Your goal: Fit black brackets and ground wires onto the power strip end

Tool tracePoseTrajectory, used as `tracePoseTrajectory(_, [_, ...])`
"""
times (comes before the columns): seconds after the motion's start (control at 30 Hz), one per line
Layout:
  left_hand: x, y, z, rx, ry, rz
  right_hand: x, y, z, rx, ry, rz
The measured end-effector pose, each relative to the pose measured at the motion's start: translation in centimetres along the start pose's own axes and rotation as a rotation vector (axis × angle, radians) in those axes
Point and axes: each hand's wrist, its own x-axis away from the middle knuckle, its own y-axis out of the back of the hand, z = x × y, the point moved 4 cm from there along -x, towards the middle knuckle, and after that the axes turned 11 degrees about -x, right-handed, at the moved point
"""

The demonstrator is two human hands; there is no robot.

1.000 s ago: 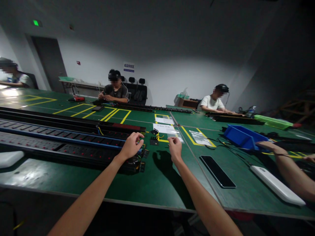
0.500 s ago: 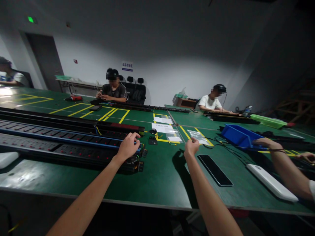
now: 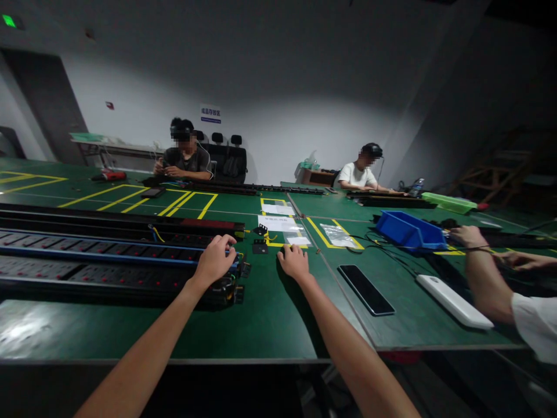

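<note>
My left hand (image 3: pixel 215 259) rests on the right end of a long black strip (image 3: pixel 117 273) with red-dotted sockets, its fingers curled near the end; whether it pinches anything is too small to tell. My right hand (image 3: pixel 296 261) is over the green table with its fingers spread downward and nothing visible in it. Just left of it lie small black brackets (image 3: pixel 260 247) with a short yellow wire. Behind my left hand, more long black strips lie side by side, one with a blue edge.
A black phone (image 3: pixel 366 289), a white power bank (image 3: pixel 454 301) and a blue bin (image 3: pixel 409 230) stand to the right, with black cables. A co-worker's hands (image 3: pixel 470 237) work beside the bin. Papers (image 3: pixel 278 223) and a clear bag (image 3: pixel 337 235) lie ahead. Two people sit across the table.
My right hand has moved left and its fingers have spread toward the table by the brackets. My left hand stays at the strip end. The view has turned slightly right.
</note>
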Motion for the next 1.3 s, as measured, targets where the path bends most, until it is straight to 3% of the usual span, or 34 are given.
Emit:
tracePoseTrajectory(0.1, [0.0, 0.0, 0.0, -0.002, -0.006, 0.003, -0.2, 0.8, -0.4, -0.001, 0.018, -0.038])
tracePoseTrajectory(0.23, [0.0, 0.0, 0.0, -0.002, -0.007, 0.011, -0.7, 2.3, -2.7, 0.014, -0.156, -0.198])
tracePoseTrajectory(0.33, [0.0, 0.0, 0.0, -0.01, -0.002, 0.019, -0.9, 2.4, -4.8, 0.028, -0.286, -0.176])
tracePoseTrajectory(0.43, [0.0, 0.0, 0.0, -0.014, 0.003, 0.027, -1.2, 2.1, -5.9, 0.023, -0.295, -0.132])
tracePoseTrajectory(0.63, [0.0, 0.0, 0.0, -0.019, 0.003, 0.032, -1.7, 2.0, -4.1, 0.026, -0.083, -0.074])
tracePoseTrajectory(0.77, [0.0, 0.0, 0.0, -0.024, 0.007, 0.036, -1.5, 2.3, -2.7, 0.005, 0.045, -0.116])
tracePoseTrajectory(0.97, [0.0, 0.1, -0.1, -0.023, 0.011, 0.045, -0.9, 1.5, -2.4, 0.01, -0.006, -0.026])
tracePoseTrajectory(1.3, [-0.1, 0.2, -0.1, -0.027, 0.002, 0.063, -0.5, 1.5, -1.8, -0.001, -0.011, -0.006])
